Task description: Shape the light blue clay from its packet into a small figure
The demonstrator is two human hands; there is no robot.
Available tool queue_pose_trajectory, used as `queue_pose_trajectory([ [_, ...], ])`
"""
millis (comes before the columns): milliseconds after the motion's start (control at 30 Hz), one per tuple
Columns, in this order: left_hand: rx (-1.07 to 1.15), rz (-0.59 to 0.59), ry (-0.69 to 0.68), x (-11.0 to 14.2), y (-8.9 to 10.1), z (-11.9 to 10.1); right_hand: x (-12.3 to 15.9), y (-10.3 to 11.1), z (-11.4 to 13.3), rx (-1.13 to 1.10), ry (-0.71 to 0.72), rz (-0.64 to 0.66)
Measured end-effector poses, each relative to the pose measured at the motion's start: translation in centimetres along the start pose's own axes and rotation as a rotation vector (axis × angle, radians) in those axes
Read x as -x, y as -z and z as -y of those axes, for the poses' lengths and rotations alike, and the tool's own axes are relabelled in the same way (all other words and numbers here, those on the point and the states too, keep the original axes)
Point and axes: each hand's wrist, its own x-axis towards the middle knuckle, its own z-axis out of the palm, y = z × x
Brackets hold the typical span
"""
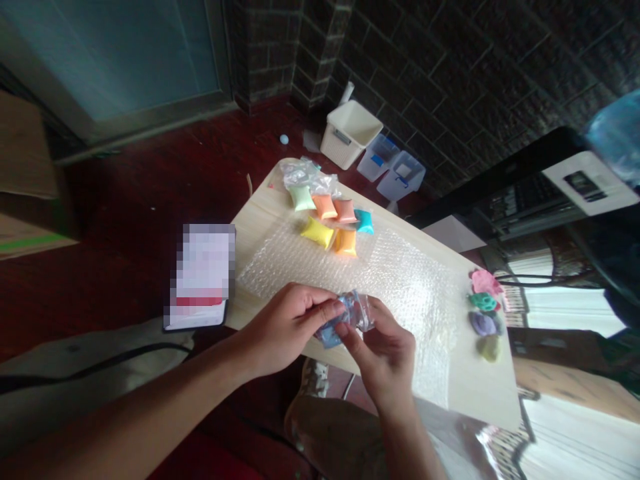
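Observation:
Both my hands pinch a small clear packet of blue clay (345, 321) over the near edge of a light wooden table (480, 393). My left hand (287, 327) grips the packet's left side with closed fingers. My right hand (383, 350) pinches its right end. A sheet of bubble wrap (390, 273) covers the table's middle just beyond my hands. Farther away lie several coloured clay packets: green (302, 197), orange (325, 206), teal (364, 221), yellow (317, 232).
Small shaped clay figures, pink (485, 282), green (483, 302), purple (483, 324) and yellowish (490, 348), line the table's right edge. A phone (200, 280) sits at the left. White bin (349, 133) and clear boxes (397, 173) stand on the floor by the brick wall.

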Motion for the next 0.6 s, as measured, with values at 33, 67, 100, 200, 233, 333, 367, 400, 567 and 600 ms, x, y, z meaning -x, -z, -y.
queue_pose_trajectory([
  [33, 0.003, 0.014, 0.006, 0.04, 0.02, 0.00, -0.06, 0.03, 0.04, -0.014, -0.007, 0.016],
  [67, 0.005, 0.028, 0.012, 0.07, 0.02, 0.02, -0.14, 0.06, 0.07, -0.027, -0.011, 0.020],
  [100, 0.005, 0.041, 0.017, 0.10, 0.00, 0.05, -0.22, 0.10, 0.09, -0.040, -0.010, 0.012],
  [200, 0.001, 0.065, 0.028, 0.10, -0.13, 0.16, -0.41, 0.17, 0.15, -0.063, 0.011, -0.021],
  [233, 0.000, 0.068, 0.031, 0.07, -0.17, 0.19, -0.43, 0.18, 0.18, -0.068, 0.019, -0.024],
  [333, 0.017, 0.075, 0.043, -0.01, -0.23, 0.28, -0.32, 0.18, 0.32, -0.064, 0.030, -0.027],
  [367, 0.035, 0.077, 0.051, -0.02, -0.24, 0.31, -0.22, 0.18, 0.37, -0.055, 0.027, -0.033],
  [400, 0.059, 0.070, 0.060, 0.00, -0.24, 0.35, -0.12, 0.18, 0.43, -0.044, 0.021, -0.041],
  [567, 0.211, -0.014, 0.120, 0.12, -0.24, 0.34, 0.30, 0.29, 0.49, 0.010, -0.030, -0.090],
  [600, 0.222, -0.009, 0.124, 0.11, -0.22, 0.27, 0.31, 0.32, 0.43, 0.009, -0.038, -0.106],
])
